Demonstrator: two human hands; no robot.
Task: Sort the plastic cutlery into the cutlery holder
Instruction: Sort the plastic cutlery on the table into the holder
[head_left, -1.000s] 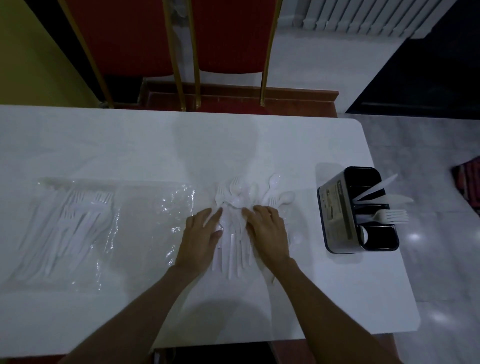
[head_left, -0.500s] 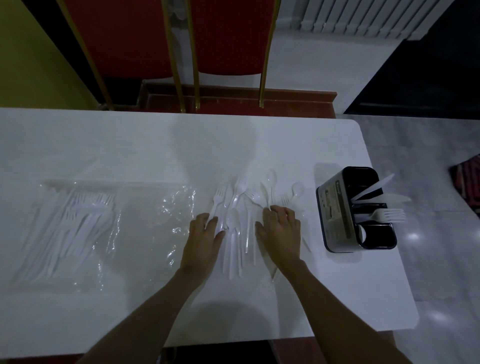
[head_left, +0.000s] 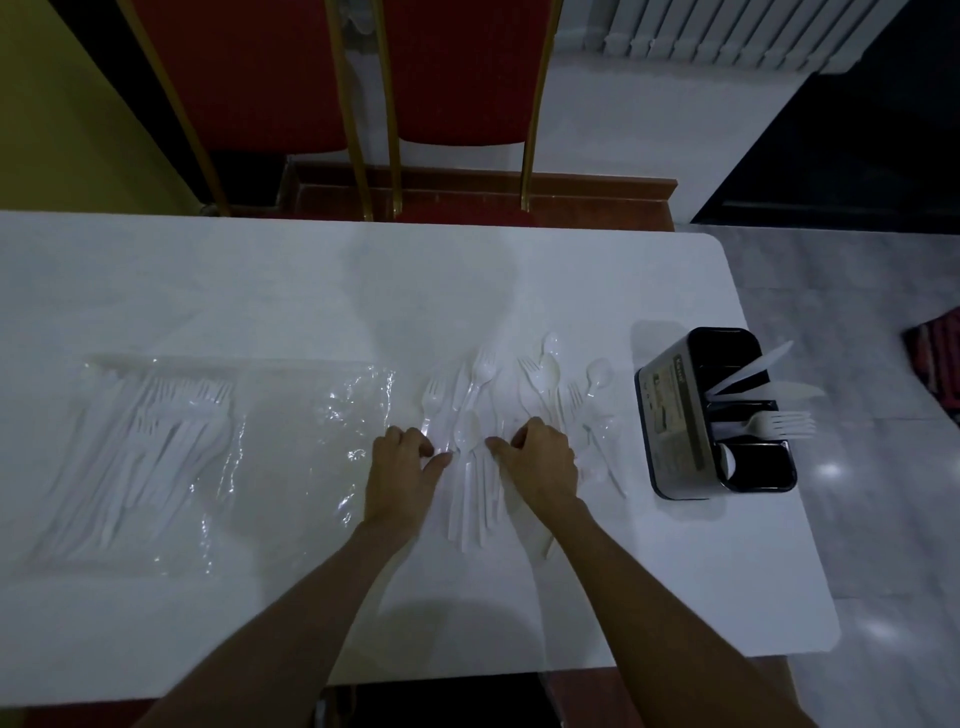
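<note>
The room is dim, and a long white bench (head_left: 260, 291) fills most of it, with two red chairs (head_left: 457, 73) pushed up at 12 o'clock and a white radiator (head_left: 727, 31) on the wall at 1 o'clock. In the middle of the bench lies a spread of loose cutlery (head_left: 470, 509), white plastic forks and spoons fanned out with their handles pointing back to the person. The left hand (head_left: 400, 467) rests on the 9 o'clock side of this spread and the right hand (head_left: 540, 462) rests on its 3 o'clock side, with a small gap between them. On both hands the fingers (head_left: 410, 434) are bent down onto the pieces and each thumb points in to the gap. The tips are hidden, so I cannot tell if either hand grips a piece or just presses on the pile. At 3 o'clock, near the bench edge, stands the black cutlery holder (head_left: 675, 415). Two knives (head_left: 753, 369) lean out of its far part, a fork (head_left: 779, 423) sticks out of the middle part, and a spoon (head_left: 727, 460) shows in the near part. At 9 o'clock a clear plastic bag (head_left: 291, 426) lies flat, with more white cutlery inside it.
</note>
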